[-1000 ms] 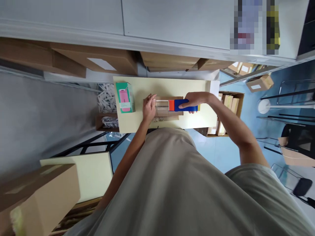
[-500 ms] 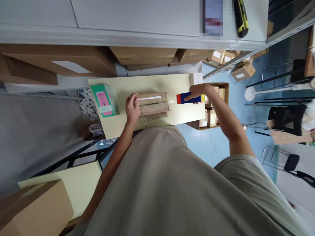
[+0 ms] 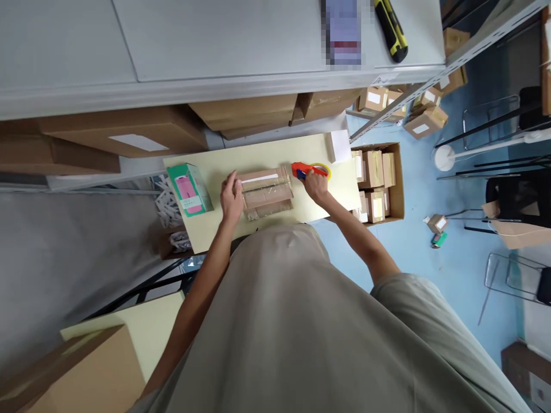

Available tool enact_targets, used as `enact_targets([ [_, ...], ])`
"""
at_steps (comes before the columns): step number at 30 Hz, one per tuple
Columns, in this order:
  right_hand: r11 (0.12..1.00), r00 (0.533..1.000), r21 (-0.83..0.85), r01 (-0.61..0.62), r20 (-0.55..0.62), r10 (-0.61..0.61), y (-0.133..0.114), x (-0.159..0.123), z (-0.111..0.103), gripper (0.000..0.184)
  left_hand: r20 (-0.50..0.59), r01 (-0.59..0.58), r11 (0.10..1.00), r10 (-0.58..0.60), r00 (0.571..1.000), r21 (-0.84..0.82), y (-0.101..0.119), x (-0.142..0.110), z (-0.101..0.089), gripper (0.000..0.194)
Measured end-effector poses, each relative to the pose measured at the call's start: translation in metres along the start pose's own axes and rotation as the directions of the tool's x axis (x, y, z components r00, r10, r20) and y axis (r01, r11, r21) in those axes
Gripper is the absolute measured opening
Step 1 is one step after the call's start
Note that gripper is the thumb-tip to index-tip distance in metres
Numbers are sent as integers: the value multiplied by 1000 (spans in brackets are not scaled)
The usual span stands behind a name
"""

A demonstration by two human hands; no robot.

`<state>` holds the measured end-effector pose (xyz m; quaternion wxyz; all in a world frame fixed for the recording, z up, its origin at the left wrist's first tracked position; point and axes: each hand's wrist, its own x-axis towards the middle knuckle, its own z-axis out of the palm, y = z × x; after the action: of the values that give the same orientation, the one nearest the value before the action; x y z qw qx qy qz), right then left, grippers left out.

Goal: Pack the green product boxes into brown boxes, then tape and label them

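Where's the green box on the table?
In the head view, the green box stands at the left end of the table, to the left of the left hand.

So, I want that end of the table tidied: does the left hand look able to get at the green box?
Probably yes: only bare tabletop shows between the left hand and the green box, though the hand rests on the cardboard package.

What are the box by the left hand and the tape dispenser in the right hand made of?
Cardboard box: matte cardboard, judging by its plain brown faces; shiny, crinkled edges suggest clear plastic tape.
Tape dispenser: probably smooth, hard plastic, given its even, bright red colour, though painted metal can't be ruled out.
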<state>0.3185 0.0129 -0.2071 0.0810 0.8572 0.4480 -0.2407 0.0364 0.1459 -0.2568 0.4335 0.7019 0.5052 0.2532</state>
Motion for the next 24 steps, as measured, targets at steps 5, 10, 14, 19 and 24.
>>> enact_targets([
  [5, 982, 977, 105, -156, -128, 169, 19, -13, 51, 41, -49, 64, 997, -62, 997, 32, -1, -18, -11, 97],
  [10, 962, 947, 173, -210, -210, 244, 13, -20, 53, 40, -73, 169, 976, -160, 984, 135, -1, -35, -16, 81],
  [14, 965, 964, 262, -13, -253, 82, -30, -26, 32, 57, -69, 200, 960, -190, 979, 196, 5, -35, -9, 64],
  [19, 942, 984, 328, 69, -177, -11, -80, -30, 30, 101, -115, 208, 954, -187, 976, 216, 13, -31, 7, 57],
  [24, 903, 982, 412, 121, -183, -48, -56, -24, 41, 82, -44, 199, 968, -195, 980, 153, 8, -29, -3, 20],
])
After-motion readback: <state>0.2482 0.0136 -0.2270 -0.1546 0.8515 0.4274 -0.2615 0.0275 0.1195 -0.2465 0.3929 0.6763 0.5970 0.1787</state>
